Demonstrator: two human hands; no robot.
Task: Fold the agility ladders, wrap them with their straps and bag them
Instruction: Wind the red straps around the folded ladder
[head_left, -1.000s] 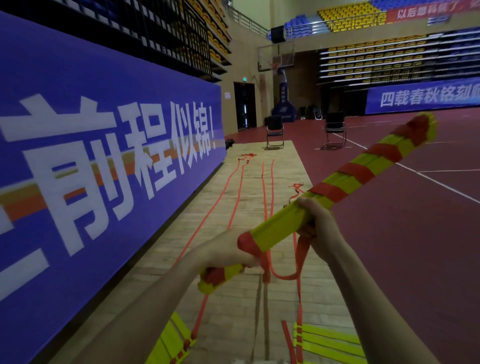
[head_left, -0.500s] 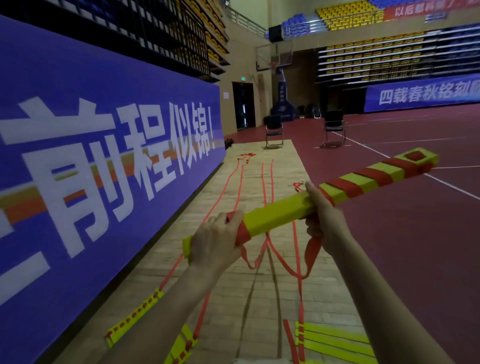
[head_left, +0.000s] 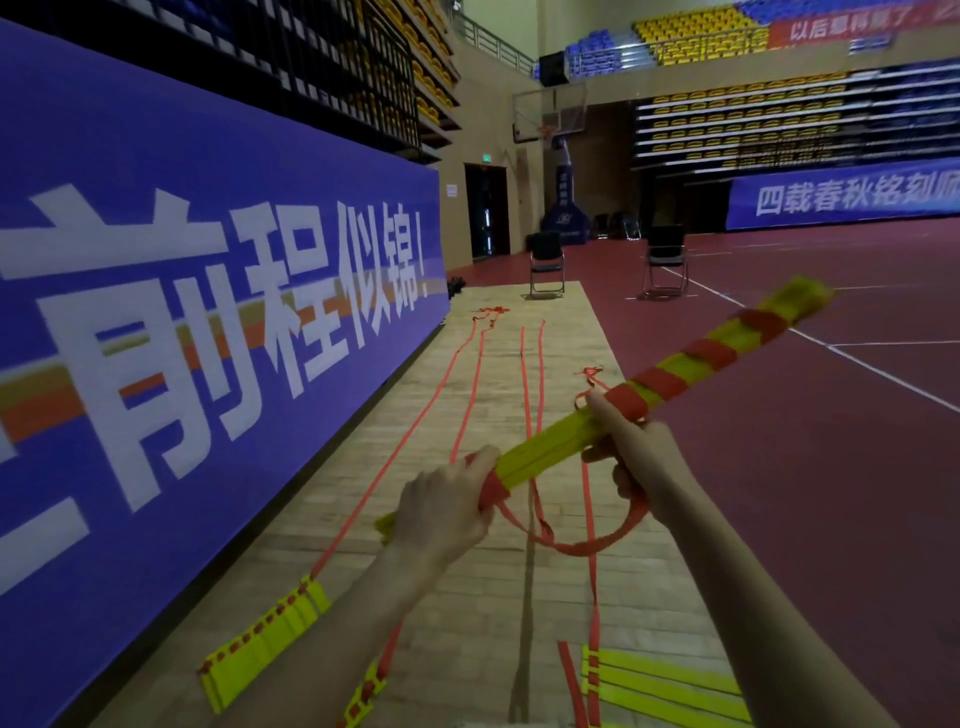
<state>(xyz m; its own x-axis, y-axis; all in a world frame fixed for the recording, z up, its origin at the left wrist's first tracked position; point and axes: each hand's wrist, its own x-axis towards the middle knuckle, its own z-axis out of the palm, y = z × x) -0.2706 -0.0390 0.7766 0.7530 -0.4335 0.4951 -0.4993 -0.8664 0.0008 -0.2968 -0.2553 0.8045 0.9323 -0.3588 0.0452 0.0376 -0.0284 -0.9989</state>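
A folded bundle of yellow ladder rungs (head_left: 550, 441) slants up to the right in front of me, its far half wound with orange strap (head_left: 667, 382). My left hand (head_left: 447, 506) grips the bundle's near end. My right hand (head_left: 631, 447) holds its middle, where the winding stops. A slack loop of orange strap (head_left: 576, 545) hangs below the bundle between both hands. Two more stacks of yellow rungs lie on the floor: one at the lower left (head_left: 265, 631), one at the lower right (head_left: 665, 686).
Long orange straps (head_left: 467, 395) trail away over the wooden floor strip (head_left: 498, 587). A blue banner wall (head_left: 208, 291) runs along the left. Two black chairs (head_left: 546, 262) stand far ahead. The red court (head_left: 831, 467) spreads to the right.
The bundle's far end dropped toward level, then rose again. My left hand shifted its grip on the near end. The hanging strap loop widened.
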